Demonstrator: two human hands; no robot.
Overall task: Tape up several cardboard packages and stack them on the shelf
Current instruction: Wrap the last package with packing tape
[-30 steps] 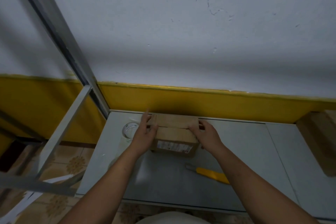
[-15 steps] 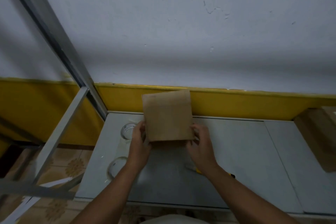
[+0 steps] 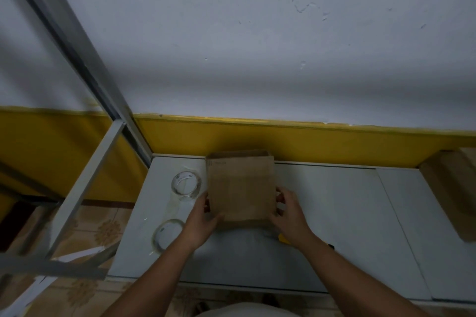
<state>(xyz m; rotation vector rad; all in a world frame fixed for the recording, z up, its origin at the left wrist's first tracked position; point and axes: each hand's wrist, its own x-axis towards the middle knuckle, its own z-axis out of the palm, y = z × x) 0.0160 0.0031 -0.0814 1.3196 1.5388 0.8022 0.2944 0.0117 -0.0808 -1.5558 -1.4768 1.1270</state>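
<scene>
Cardboard package [image 3: 240,188], matte brown and rectangular, held tilted above smooth pale table [image 3: 334,213], towards its back edge. Left grip [image 3: 203,216] curled round lower left edge, right grip [image 3: 288,211] curled round lower right. Clear glossy tape ring [image 3: 186,184] flat just left.

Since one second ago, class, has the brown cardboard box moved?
Yes. The brown cardboard box was turned up on end: its top now reaches the yellow wall band, which it lay below.

Single head-worn camera looks forward and down, close over the table [image 3: 334,213].
</scene>
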